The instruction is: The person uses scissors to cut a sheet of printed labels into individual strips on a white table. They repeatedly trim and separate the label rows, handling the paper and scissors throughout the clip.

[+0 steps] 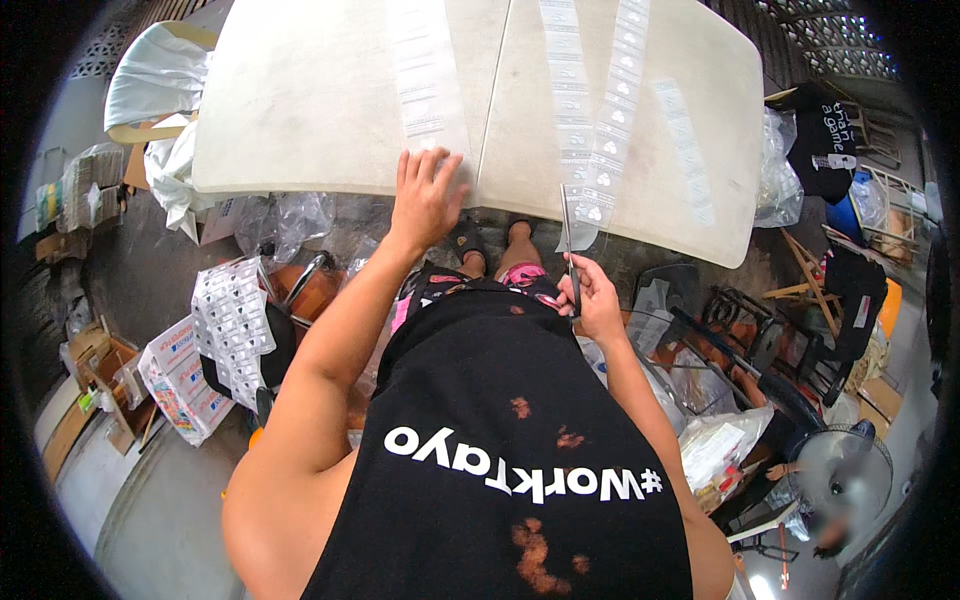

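My left hand (pixel 426 191) is over the near edge of a pale folding table (pixel 300 97), fingers apart. Its fingertips lie at the near end of a wide translucent printed strip (pixel 420 82); I cannot tell whether they touch it. Away from the table edge, my right hand (pixel 594 296) grips scissors (pixel 568 225) by the handles, blades pointing toward the table. Just beyond the blades, two narrower printed strips (pixel 566 82) (pixel 621 90) converge, and a translucent end hangs over the edge. Farther right rests a shorter strip (pixel 684 150).
A white-covered chair (pixel 161 75) stands beyond the table's left end. Printed sheeting (pixel 232 322) drapes over a chair at left, beside a printed carton (pixel 184 382). Stacked chairs (pixel 742 322), plastic bags (pixel 720 450) and a fan (pixel 840 480) crowd the right.
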Available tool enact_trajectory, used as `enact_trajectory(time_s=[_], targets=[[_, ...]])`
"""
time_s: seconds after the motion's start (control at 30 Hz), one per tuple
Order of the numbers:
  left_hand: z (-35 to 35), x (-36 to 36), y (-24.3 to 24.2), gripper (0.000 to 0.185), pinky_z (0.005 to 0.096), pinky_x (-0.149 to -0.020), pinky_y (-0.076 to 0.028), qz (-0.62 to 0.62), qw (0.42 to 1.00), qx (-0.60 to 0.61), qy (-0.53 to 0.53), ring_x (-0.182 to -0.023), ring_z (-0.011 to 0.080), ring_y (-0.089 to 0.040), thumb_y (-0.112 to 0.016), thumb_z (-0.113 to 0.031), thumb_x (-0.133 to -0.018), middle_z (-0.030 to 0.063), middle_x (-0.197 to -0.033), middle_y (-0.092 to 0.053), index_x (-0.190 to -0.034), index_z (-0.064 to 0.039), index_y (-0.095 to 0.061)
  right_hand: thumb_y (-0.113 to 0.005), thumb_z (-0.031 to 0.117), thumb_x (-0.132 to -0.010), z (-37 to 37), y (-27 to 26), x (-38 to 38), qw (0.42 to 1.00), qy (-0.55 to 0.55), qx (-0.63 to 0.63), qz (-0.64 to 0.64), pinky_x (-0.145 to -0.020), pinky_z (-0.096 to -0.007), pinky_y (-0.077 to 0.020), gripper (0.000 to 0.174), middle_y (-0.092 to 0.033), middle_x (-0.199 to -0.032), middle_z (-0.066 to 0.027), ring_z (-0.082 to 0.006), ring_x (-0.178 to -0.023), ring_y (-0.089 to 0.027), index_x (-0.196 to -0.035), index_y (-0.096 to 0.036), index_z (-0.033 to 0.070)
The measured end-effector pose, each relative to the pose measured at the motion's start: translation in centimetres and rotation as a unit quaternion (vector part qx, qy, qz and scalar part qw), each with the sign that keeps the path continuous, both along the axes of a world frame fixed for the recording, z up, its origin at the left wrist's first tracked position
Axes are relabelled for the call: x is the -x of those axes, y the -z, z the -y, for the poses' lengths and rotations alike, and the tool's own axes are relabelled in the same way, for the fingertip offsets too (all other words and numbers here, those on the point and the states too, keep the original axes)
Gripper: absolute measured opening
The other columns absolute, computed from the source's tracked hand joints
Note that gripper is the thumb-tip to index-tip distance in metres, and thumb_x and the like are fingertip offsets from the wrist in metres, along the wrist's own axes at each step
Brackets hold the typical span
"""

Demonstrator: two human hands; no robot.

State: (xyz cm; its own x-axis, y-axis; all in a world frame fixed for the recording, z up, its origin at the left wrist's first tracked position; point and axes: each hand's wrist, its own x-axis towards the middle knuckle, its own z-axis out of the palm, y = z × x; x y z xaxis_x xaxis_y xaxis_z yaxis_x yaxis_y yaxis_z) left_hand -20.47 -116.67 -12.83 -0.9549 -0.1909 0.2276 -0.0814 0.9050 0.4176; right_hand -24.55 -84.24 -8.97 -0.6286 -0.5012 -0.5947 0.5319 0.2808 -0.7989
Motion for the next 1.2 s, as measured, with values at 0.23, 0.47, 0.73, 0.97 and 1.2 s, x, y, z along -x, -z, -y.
enact_trajectory(time_s=[0.23, 0.47, 0.73, 0.97, 1.2], targets=[[1.6, -3.7, 0.7, 0.042, 0.0512, -0.113, -0.039, -0.012, 0.992, -0.062, 0.111, -0.131, 0.0305, -0.053, -0.068, -0.002, -0.08, 0.0121, -0.126, -0.061, -0.121, -0.004, -0.061, -0.065, 0.02, -0.098, 4.5, -0.2, -0.8, 0.993, -0.084, 0.037, 0.067, -0.06, -0.0229, -0.0521, 0.044, -0.061, -0.094, -0.0031, -0.0095, -0.074, -0.061, -0.137, -0.051, 0.005], [1.9, -2.0, 0.8, 0.029, 0.0499, -0.107, -0.044, -0.068, 0.995, -0.018, 0.076, -0.121, 0.0297, -0.06, -0.069, -0.001, -0.076, 0.0097, -0.117, -0.067, -0.105, -0.007, -0.068, -0.061, 0.027, -0.1, 6.5, -0.9, -0.8, 0.977, -0.137, 0.084, 0.138, -0.058, -0.0239, -0.0507, 0.044, -0.062, -0.092, -0.0049, -0.0117, -0.074, -0.063, -0.135, -0.051, 0.003], [0.5, -1.9, 1.1, 0.024, 0.041, -0.097, -0.053, -0.105, 0.991, -0.052, 0.065, -0.116, 0.0287, -0.062, -0.067, -0.003, -0.074, 0.0087, -0.111, -0.069, -0.098, -0.006, -0.071, -0.057, 0.029, -0.102, 7.5, -1.3, -0.4, 0.972, -0.066, 0.085, 0.21, -0.054, -0.0255, -0.0512, 0.04, -0.061, -0.089, -0.0061, -0.0132, -0.07, -0.063, -0.132, -0.051, 0.003], [0.5, -2.2, 1.2, 0.026, 0.0415, -0.093, -0.054, -0.107, 0.99, -0.08, 0.052, -0.115, 0.0312, -0.063, -0.068, 0.002, -0.072, 0.0099, -0.11, -0.069, -0.097, -0.005, -0.07, -0.057, 0.029, -0.102, 7.4, -1.0, -0.8, 0.978, -0.088, 0.026, 0.187, -0.049, -0.0246, -0.0493, 0.038, -0.061, -0.085, -0.005, -0.0124, -0.063, -0.062, -0.129, -0.052, 0.003], [-0.6, -2.0, 1.2, 0.023, 0.0408, -0.095, -0.054, -0.114, 0.986, -0.103, 0.065, -0.114, 0.0306, -0.063, -0.068, -0.001, -0.076, 0.0093, -0.109, -0.07, -0.098, -0.005, -0.07, -0.061, 0.024, -0.101, 9.3, 0.1, -2.0, 0.995, -0.054, 0.023, 0.084, -0.047, -0.0238, -0.0474, 0.039, -0.06, -0.084, -0.0049, -0.0104, -0.064, -0.06, -0.131, -0.051, 0.001]])
